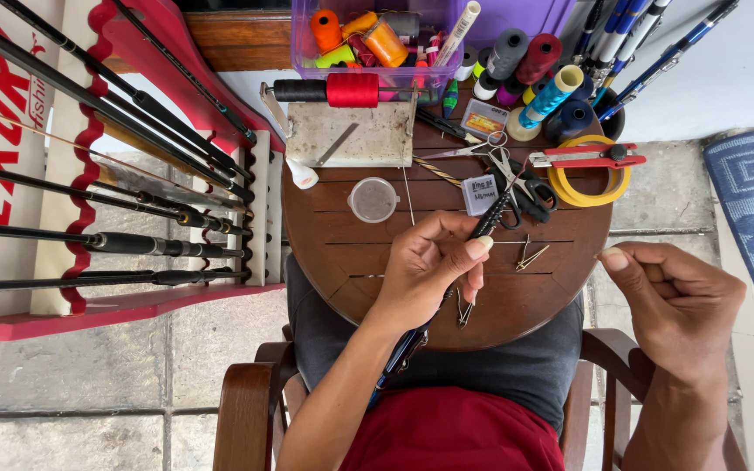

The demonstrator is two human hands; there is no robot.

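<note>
White label packet (483,194) beyond left hand (425,266)

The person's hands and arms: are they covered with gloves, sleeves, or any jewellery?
No. The left hand and right hand are bare, without gloves, rings or watch. Both forearms are uncovered; no sleeve shows. Fingernails look short and unpainted.

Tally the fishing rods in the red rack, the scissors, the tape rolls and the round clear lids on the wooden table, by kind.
Fishing rods in the red rack: 6
Scissors: 1
Yellow tape roll: 1
Round clear lid: 1
Total: 9

The left hand holds a thin dark rod blank over the round wooden table.
</note>
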